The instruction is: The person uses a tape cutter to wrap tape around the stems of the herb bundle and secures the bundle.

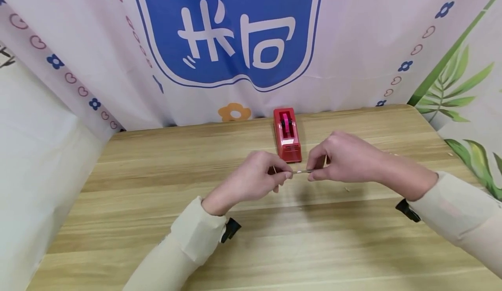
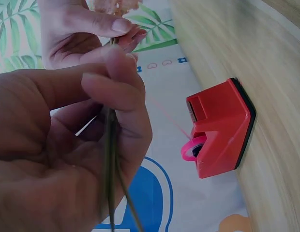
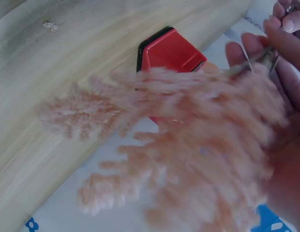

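My left hand point(image 1: 252, 175) pinches a small bunch of thin green-brown stems point(image 2: 110, 159), whose lower ends trail past the palm in the left wrist view. Facing it, my right hand point(image 1: 345, 160) pinches the same bunch close to the flower heads. Fluffy pale-pink dried plumes point(image 3: 188, 140) fan out from the right fingers, blurred in the right wrist view. A short length of stem shows between both hands, held above the table. Just behind the hands stands a red tape dispenser point(image 1: 292, 151) with a pink roll point(image 2: 190, 150) in it, touched by neither hand.
The wooden table point(image 1: 157, 230) has its far edge against a printed cloth point(image 1: 117, 64). Small pale crumbs point(image 3: 50, 25) lie on the tabletop. In the left wrist view a faint pink line runs from the roll towards the hands.
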`<action>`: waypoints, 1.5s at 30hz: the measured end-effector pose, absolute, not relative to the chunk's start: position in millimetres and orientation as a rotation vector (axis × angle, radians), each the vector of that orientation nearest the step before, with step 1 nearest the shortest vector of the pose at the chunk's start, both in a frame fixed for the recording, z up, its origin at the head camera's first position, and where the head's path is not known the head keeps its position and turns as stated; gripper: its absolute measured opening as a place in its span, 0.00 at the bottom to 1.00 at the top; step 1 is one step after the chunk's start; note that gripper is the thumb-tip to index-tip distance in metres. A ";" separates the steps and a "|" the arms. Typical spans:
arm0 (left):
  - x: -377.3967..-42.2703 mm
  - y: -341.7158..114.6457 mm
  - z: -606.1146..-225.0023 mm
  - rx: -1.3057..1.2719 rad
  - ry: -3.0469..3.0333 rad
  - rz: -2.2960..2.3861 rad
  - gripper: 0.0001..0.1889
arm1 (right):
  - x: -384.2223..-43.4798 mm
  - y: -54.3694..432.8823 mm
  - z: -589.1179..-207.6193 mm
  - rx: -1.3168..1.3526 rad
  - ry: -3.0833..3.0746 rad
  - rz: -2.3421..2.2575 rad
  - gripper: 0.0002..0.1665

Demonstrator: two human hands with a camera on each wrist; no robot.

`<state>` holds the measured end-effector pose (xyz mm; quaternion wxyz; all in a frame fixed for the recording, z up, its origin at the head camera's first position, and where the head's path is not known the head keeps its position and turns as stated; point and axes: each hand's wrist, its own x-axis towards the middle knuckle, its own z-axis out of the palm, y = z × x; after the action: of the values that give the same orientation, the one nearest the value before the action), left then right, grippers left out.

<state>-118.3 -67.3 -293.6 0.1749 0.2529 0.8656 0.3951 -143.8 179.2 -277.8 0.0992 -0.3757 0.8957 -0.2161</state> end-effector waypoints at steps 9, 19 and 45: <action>-121.9 -68.0 -294.1 0.634 2.465 1.130 0.07 | -147.4 182.0 -284.4 -1.090 2.605 -0.691 0.05; -126.0 -67.3 -295.5 0.601 2.421 1.142 0.08 | -147.0 180.7 -287.2 -1.040 2.732 -0.703 0.08; -129.2 -60.7 -301.9 0.685 2.612 1.170 0.06 | -153.4 183.5 -281.5 -1.142 2.648 -0.592 0.03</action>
<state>-129.2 -60.7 -301.9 0.0993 0.2315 0.8832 0.3956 -153.4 183.5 -281.5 0.0986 -0.3860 0.8952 -0.2000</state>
